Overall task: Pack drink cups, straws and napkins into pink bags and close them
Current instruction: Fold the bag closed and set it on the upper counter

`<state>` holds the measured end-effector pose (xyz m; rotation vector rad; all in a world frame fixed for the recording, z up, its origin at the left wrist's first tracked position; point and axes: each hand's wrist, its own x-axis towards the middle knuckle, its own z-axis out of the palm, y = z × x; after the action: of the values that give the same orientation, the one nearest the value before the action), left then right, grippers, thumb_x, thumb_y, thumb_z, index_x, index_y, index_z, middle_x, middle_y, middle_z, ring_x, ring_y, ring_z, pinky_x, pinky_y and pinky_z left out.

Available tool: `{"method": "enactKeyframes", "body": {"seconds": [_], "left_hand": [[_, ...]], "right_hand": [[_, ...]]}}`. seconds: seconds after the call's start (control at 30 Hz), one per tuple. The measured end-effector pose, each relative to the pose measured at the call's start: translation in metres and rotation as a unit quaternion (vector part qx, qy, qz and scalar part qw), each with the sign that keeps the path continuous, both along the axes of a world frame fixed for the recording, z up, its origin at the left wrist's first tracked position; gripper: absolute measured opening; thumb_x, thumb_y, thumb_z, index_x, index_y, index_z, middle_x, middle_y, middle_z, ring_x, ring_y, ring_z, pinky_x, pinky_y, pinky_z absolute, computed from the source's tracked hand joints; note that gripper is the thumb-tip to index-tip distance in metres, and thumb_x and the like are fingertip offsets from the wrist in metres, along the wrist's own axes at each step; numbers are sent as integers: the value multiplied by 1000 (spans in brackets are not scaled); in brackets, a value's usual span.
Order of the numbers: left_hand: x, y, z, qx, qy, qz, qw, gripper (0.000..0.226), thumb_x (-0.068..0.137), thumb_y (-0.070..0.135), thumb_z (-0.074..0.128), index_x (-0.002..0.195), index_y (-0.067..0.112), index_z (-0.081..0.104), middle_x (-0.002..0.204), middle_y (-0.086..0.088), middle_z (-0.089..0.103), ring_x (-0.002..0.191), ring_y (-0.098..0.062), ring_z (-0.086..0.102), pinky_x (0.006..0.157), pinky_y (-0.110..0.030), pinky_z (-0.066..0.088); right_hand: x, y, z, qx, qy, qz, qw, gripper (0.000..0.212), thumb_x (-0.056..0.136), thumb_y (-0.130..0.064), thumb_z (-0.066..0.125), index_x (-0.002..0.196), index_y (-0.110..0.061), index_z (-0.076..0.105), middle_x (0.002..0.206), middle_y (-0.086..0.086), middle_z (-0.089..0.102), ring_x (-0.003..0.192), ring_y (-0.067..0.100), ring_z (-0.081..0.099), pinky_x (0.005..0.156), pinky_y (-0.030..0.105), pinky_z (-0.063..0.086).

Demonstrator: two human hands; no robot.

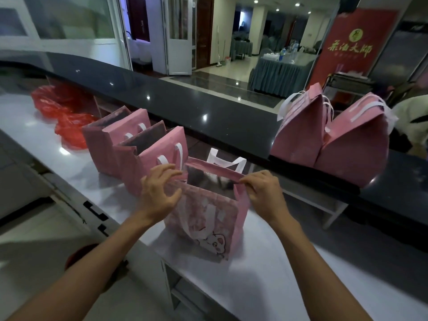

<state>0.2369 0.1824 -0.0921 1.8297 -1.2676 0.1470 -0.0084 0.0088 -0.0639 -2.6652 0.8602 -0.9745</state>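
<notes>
both hands — left hand (159, 193) and right hand (264, 193) — pinch the rim of the pink bear-printed paper bag (206, 218) between them on the white table (266, 286), holding it open — closing likely comes next.

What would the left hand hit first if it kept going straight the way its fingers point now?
The left hand pinches the near bag at its left rim, fingers pointing right across the open mouth. Straight on, it would probably meet the bag's right rim, where the right hand pinches; depth is unclear.

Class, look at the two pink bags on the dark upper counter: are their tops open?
No. Both pink bags on the upper counter are folded shut at the top, white handles outside.
</notes>
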Motion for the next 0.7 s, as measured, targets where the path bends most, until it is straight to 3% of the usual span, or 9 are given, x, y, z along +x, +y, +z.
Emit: {"method": "enactKeyframes", "body": {"seconds": [0.07,0.13,0.23,0.43,0.53,0.7], "left_hand": [[5,0,-2,-5,24,29,999,58,77,27,72,133,22,60,143,1,52,135,-16,42,110,-48,36],[10,-1,-1,15,122,24,992,72,81,22,79,146,24,47,148,0,47,135,-18,44,111,-43,39],[6,-2,1,60,230,-19,971,78,84,17,80,149,29,39,137,4,56,119,-14,58,98,-33,53],[-6,-1,-6,57,238,-14,970,69,79,17,83,139,30,53,116,6,69,101,-4,67,89,-32,60],[-12,-3,-9,51,233,-25,971,62,76,20,84,132,34,60,117,11,68,99,1,67,90,-34,60],[-17,-10,-11,54,221,-32,973,52,72,31,81,120,44,65,111,13,70,100,-5,68,91,-38,60]], "right_hand": [[18,4,11,15,10,42,999,17,91,-13,70,104,-21,79,103,-6,75,91,18,58,78,44,52],[37,4,18,33,19,70,997,18,94,-19,68,109,-21,77,107,-5,73,93,19,57,81,40,51],[65,-4,19,15,74,79,994,22,93,-25,67,113,-23,76,112,-1,72,99,24,57,84,42,49],[90,-22,-1,-79,217,70,970,33,94,-32,64,126,-26,69,129,-3,62,112,24,49,85,39,42],[96,-28,-8,-76,226,57,969,36,91,-28,66,126,-22,65,125,0,60,113,25,49,84,39,42],[98,-37,-8,-92,232,57,967,33,86,-26,71,113,-13,58,112,5,56,104,28,51,75,39,39]]}}
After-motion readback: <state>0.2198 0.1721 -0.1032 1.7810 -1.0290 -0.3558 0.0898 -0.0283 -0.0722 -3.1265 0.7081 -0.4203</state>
